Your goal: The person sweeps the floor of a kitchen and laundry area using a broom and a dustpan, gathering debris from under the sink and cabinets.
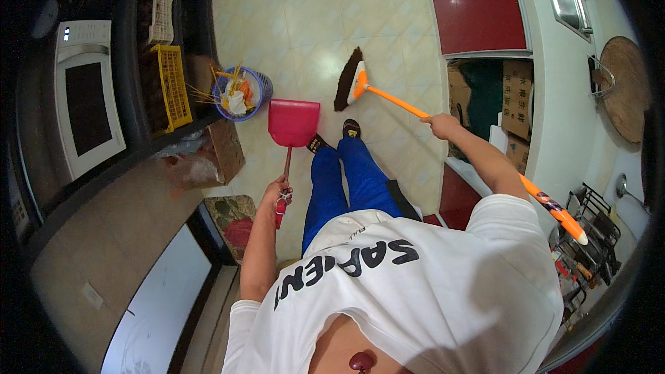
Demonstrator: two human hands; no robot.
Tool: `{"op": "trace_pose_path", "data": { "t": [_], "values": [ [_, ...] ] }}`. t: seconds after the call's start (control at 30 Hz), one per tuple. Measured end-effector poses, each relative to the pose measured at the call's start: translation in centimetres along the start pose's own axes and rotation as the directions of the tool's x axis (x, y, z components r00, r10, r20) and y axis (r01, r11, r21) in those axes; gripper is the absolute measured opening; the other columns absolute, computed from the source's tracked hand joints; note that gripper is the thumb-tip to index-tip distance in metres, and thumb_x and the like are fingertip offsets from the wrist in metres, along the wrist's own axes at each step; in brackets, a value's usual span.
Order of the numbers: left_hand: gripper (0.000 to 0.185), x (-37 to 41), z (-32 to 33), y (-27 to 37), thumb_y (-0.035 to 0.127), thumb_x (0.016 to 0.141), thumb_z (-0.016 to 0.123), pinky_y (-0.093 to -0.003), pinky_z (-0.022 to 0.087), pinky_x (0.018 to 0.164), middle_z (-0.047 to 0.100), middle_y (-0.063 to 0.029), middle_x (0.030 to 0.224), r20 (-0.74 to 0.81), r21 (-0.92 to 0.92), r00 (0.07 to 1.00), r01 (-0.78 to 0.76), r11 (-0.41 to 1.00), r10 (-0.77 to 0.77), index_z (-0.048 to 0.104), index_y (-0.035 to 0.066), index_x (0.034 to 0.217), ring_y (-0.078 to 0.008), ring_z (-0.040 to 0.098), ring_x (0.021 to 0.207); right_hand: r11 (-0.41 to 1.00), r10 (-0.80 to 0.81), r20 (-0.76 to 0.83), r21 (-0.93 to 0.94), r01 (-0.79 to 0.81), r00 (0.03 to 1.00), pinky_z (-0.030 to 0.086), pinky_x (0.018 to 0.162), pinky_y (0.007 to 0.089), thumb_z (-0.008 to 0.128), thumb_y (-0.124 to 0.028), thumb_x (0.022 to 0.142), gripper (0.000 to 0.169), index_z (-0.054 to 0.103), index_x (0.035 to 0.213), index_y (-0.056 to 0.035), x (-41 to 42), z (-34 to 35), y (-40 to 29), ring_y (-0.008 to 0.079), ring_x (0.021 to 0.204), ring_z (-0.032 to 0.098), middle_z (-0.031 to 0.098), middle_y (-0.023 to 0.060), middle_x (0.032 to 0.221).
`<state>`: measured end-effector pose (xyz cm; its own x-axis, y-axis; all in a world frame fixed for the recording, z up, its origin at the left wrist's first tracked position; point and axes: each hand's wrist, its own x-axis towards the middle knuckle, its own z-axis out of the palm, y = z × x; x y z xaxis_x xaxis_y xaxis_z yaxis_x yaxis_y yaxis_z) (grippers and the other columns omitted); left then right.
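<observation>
My left hand (279, 192) grips the handle of a red plastic dustpan (294, 120). The pan lies in front of my feet, its wide edge facing away from me and its left side close to a blue waste basket (265, 84). In my right hand (444, 126) is the orange pole of a broom (397, 99), which slants back past my right arm. The broom's dark bristles (347, 80) are at the tile floor, ahead and to the right of the dustpan, apart from it. No loose dirt can be made out on the floor.
Wooden sticks and crumpled tissue (237, 102) fill the basket. On the left are a microwave (85, 101), a yellow crate (171, 88) on a shelf and a cardboard box (228, 150). Red cabinets (478, 10) and a counter (556, 83) line the right, with boxes (517, 98) in an opening.
</observation>
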<state>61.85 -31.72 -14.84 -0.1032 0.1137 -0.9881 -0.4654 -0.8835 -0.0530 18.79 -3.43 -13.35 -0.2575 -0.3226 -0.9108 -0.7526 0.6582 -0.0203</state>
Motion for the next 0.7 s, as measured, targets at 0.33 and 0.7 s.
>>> {"op": "trace_pose_path", "data": {
  "t": [0.33,0.7],
  "values": [
    [0.041,2.3,2.8,3.0,0.014,0.079,0.044,-0.0263,0.037,0.035,0.050,-0.0085,0.064,-0.012,0.091,1.000,-0.004,0.996,0.005,0.033,0.020,0.118,-0.0154,0.044,0.041,0.788,0.103,-0.099,0.615,-0.021,0.990,0.045,0.058,0.0336,0.037,-0.015,0.081,0.043,0.033,0.123,-0.0257,3.3,-8.0,-4.7,0.0220,0.068,0.056,0.057,0.0139,0.081],
    [0.039,2.9,5.5,6.8,0.016,0.079,0.049,-0.0267,0.037,0.035,0.050,-0.0093,0.063,-0.011,0.263,0.999,0.033,0.964,-0.031,0.033,0.013,0.113,-0.0152,0.044,0.041,0.808,0.168,0.017,0.571,-0.147,0.986,0.044,0.070,0.0425,0.032,-0.015,0.081,0.043,0.027,0.124,-0.0196,4.7,4.3,-6.4,0.0304,0.086,0.054,0.054,0.0165,0.095]
  ]
}}
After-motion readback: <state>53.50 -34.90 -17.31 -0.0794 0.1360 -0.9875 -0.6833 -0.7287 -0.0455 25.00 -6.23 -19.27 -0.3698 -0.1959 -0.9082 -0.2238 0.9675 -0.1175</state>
